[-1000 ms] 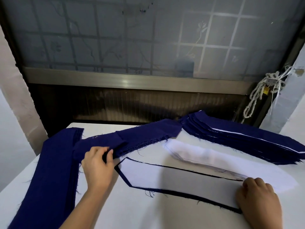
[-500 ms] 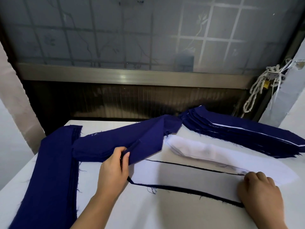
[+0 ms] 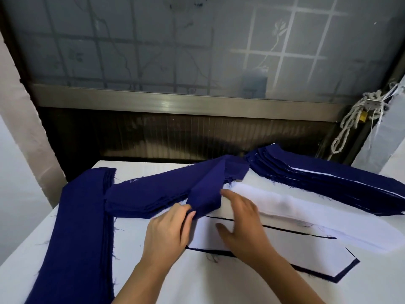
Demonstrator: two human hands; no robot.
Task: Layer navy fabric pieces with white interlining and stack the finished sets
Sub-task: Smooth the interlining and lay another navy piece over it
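My left hand [image 3: 168, 233] pinches the lower end of a navy fabric piece [image 3: 208, 189], lifted off the navy pile [image 3: 151, 196] at the table's middle left. My right hand [image 3: 238, 224] hovers with fingers spread beside that lifted end, just touching it. Under both hands lies a white interlining piece [image 3: 306, 253] on a navy piece, whose dark edge shows all around it. A pile of white interlining [image 3: 295, 211] lies just behind it. The stack of finished sets [image 3: 328, 181] sits at the back right, navy with thin white edges.
A long navy fabric stack [image 3: 76, 238] runs down the left side of the white table [image 3: 43, 249]. A frosted window with a metal sill [image 3: 175, 104] stands behind the table. A knotted white cord [image 3: 355, 119] hangs at the right.
My left hand has carried the navy piece's end to the right, peeling it off the pile. My right hand left the layered piece's right end and came over to the lifted navy end.
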